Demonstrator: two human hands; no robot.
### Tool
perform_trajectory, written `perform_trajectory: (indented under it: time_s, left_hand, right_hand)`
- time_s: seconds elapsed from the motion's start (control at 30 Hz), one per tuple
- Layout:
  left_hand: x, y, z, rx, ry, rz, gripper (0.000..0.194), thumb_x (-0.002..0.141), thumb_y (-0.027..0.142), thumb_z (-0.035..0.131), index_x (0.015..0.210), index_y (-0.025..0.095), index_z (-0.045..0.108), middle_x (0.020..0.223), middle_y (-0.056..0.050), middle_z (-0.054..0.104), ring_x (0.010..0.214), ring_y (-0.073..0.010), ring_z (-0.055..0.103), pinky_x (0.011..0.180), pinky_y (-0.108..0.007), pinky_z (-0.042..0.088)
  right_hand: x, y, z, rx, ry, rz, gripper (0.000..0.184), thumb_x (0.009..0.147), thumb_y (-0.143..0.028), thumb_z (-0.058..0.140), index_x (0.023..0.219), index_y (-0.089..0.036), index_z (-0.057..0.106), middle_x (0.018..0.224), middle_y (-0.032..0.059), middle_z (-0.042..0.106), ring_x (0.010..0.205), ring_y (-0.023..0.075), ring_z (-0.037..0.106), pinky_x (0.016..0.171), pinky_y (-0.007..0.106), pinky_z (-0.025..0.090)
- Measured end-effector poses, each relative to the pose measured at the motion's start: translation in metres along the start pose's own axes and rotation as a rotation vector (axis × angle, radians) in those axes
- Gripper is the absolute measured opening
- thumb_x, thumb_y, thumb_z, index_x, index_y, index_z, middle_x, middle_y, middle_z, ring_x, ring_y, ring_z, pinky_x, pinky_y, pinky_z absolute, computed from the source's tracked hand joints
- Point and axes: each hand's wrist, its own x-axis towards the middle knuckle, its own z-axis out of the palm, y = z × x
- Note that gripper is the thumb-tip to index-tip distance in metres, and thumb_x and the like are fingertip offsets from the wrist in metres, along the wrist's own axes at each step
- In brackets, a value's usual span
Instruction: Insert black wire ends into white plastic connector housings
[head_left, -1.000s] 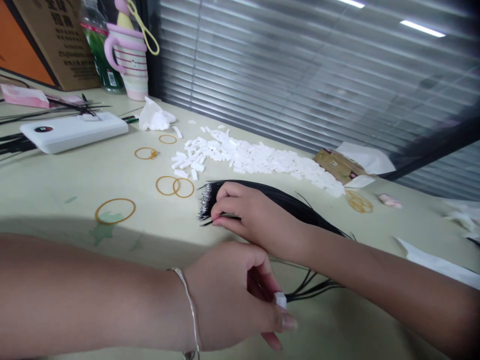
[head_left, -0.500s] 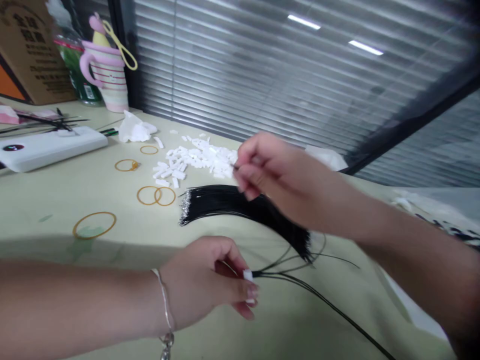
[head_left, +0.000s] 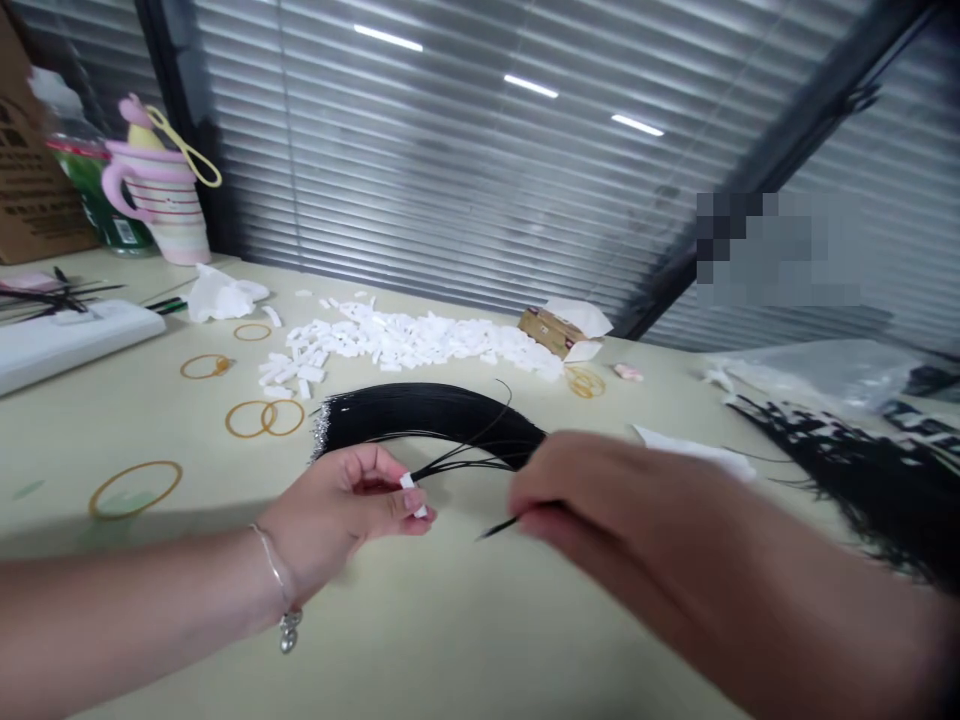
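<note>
My left hand (head_left: 341, 505) pinches a small white connector (head_left: 412, 493) with a few thin black wires running out of it to the right. My right hand (head_left: 592, 500), somewhat blurred, is closed on a single black wire (head_left: 499, 526) whose tip points toward the connector, a short gap away. Just behind both hands a bundle of black wires (head_left: 427, 415) with bare metal tips lies on the pale table (head_left: 465, 640). A heap of white connectors (head_left: 405, 340) lies further back.
Several yellow rubber bands (head_left: 262, 418) lie at left. A white flat device (head_left: 60, 340), crumpled tissue (head_left: 217, 297), a pink cup (head_left: 169, 195) and a cardboard box stand at far left. A small brown packet (head_left: 551, 330) sits behind; more black wires (head_left: 862, 470) and a plastic bag lie at right.
My right hand came down from above the bundle with one wire to just right of my left hand. My left hand rose slightly with the connector. The view swung right.
</note>
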Motion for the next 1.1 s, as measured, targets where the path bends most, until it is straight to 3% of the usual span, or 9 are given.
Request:
perform_trajectory:
  time_s: [0.1, 0.23, 0.4, 0.77, 1.1]
  left_hand:
    - [0.000, -0.001, -0.002, 0.011, -0.032, 0.004, 0.028, 0.058, 0.025, 0.079, 0.067, 0.014, 0.055, 0.062, 0.002, 0.066, 0.063, -0.0088, 0.061, 0.070, -0.024, 0.049]
    - [0.000, -0.001, -0.004, 0.005, -0.028, -0.034, 0.027, 0.059, 0.024, 0.079, 0.068, 0.014, 0.055, 0.063, 0.003, 0.066, 0.065, -0.0086, 0.062, 0.069, -0.022, 0.049]
    - [0.000, 0.002, -0.001, 0.049, 0.028, -0.086, 0.030, 0.054, 0.025, 0.082, 0.066, 0.014, 0.056, 0.063, 0.002, 0.068, 0.064, -0.0097, 0.064, 0.064, -0.020, 0.048]
    - [-0.001, 0.005, 0.001, 0.074, 0.063, -0.112, 0.033, 0.048, 0.026, 0.085, 0.062, 0.015, 0.057, 0.058, 0.002, 0.067, 0.056, -0.0079, 0.061, 0.054, -0.015, 0.046]
    - [-0.001, 0.006, 0.003, 0.081, 0.034, -0.105, 0.028, 0.051, 0.025, 0.083, 0.061, 0.016, 0.058, 0.057, 0.003, 0.067, 0.055, -0.0067, 0.060, 0.053, -0.013, 0.045]
  right_hand:
    - [0.004, -0.002, 0.026, 0.122, -0.098, 0.133, 0.021, 0.089, -0.021, 0.040, 0.075, -0.022, 0.055, 0.074, -0.0042, 0.059, 0.062, 0.0073, 0.052, 0.056, 0.021, 0.040]
    - [0.015, 0.013, 0.040, 0.215, -0.119, 0.252, 0.021, 0.089, -0.029, 0.040, 0.074, -0.024, 0.055, 0.069, -0.0068, 0.058, 0.059, 0.0069, 0.051, 0.051, 0.020, 0.038]
    - [0.011, 0.019, 0.044, 0.171, -0.108, 0.209, 0.028, 0.089, -0.029, 0.038, 0.063, -0.021, 0.043, 0.056, -0.0062, 0.046, 0.047, 0.0067, 0.038, 0.038, 0.021, 0.026]
    - [0.018, 0.015, 0.046, 0.104, -0.040, 0.100, 0.028, 0.086, -0.018, 0.039, 0.058, -0.023, 0.039, 0.047, -0.0021, 0.043, 0.041, 0.0123, 0.035, 0.046, 0.031, 0.029]
    - [0.011, 0.014, 0.048, 0.103, -0.006, 0.088, 0.029, 0.084, -0.019, 0.040, 0.055, -0.023, 0.038, 0.044, -0.0033, 0.037, 0.039, 0.0117, 0.030, 0.046, 0.031, 0.026]
